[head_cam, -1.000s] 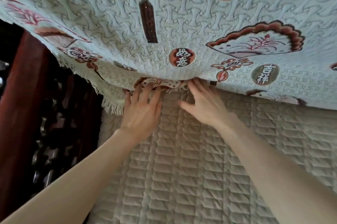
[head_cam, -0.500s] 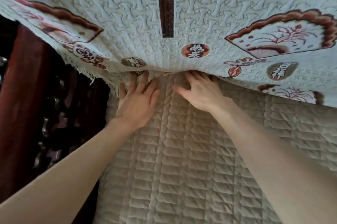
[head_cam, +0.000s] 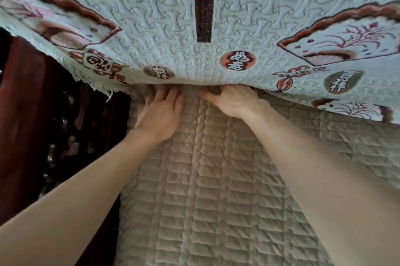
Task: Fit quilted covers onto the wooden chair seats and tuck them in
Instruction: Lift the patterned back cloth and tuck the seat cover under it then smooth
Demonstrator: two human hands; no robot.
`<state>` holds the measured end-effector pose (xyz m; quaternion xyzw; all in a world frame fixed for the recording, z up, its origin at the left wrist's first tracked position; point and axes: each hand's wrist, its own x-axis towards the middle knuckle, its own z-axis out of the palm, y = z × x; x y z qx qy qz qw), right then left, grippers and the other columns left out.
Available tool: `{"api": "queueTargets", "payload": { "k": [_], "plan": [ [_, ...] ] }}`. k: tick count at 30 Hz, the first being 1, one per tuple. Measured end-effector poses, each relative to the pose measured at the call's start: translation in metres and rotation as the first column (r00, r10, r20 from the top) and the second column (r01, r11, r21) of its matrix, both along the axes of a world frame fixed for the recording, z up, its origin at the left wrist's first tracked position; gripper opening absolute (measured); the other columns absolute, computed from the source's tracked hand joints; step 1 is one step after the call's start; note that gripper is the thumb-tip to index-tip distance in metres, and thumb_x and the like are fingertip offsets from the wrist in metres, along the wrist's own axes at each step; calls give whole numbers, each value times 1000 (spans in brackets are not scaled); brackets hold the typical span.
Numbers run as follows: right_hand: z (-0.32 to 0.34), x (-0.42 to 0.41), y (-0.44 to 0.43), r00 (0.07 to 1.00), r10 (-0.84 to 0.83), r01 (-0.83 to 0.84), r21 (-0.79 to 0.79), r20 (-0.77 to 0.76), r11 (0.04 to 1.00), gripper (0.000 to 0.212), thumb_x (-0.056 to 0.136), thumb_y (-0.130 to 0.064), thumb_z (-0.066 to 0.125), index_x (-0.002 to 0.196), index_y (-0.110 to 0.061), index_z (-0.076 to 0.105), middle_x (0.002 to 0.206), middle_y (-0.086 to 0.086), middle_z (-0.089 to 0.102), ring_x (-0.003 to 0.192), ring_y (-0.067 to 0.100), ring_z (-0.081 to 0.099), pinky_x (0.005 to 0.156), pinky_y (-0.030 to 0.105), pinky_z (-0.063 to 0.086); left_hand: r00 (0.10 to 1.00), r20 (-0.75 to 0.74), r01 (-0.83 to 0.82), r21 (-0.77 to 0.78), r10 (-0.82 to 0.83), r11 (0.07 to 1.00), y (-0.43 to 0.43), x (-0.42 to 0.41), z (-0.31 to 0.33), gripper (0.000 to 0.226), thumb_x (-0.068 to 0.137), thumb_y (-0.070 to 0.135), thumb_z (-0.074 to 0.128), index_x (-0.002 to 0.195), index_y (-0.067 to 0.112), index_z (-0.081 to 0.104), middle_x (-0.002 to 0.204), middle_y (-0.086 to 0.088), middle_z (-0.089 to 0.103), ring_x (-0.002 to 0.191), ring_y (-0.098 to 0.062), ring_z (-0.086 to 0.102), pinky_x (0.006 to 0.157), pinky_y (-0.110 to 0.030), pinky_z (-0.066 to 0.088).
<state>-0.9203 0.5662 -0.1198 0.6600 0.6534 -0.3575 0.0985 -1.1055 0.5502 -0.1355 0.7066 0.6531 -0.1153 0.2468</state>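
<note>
At the back of the seat the beige quilted cover (head_cam: 216, 190) lies flat, its rear edge running into the crease under the hanging patterned throw (head_cam: 238, 27), likely where it gets tucked. Left hand (head_cam: 158, 114) presses flat on it, fingers (head_cam: 161, 94) straight, tips pushed into that crease. Right hand (head_cam: 234, 102) reaches in just beside, its fingers hidden by the throw, so grip can't be told; dark carved wooden frame (head_cam: 32, 114) at left.
</note>
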Motion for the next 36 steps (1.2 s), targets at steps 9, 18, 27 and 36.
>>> {"api": "queueTargets", "payload": {
  "k": [9,18,27,36],
  "plan": [
    [-10,15,-65,986,135,-150,159,99,976,77,93,-67,24,155,-29,-1,163,-7,-6,149,17,-9,118,50,-10,992,30,-120,-129,125,984,36,4,-7,59,102,47,15,148,12,30,151,-17,34,135,-35,36,107,-39,30],
    [-29,45,-33,993,-73,58,160,90,985,76,92,-69,30,152,-25,18,161,-2,17,148,20,10,118,54,-3,980,-51,-195,-3,195,981,40,-8,-5,54,103,40,21,146,10,35,150,-18,35,134,-36,37,107,-42,32],
    [-7,84,-90,982,-153,134,166,112,977,79,92,-69,25,155,-29,0,162,-8,-7,149,13,-6,118,52,-3,999,-31,32,57,-30,998,-24,27,1,55,102,45,21,153,25,14,160,-11,8,145,-39,2,115,-52,2],
    [3,151,-95,957,-226,203,134,183,970,77,93,-69,26,155,-29,5,163,-7,3,150,21,1,117,54,-4,994,44,105,-29,-104,994,-4,109,12,46,103,43,21,142,24,35,145,-17,38,132,-40,33,108,-49,24]
  ]
}}
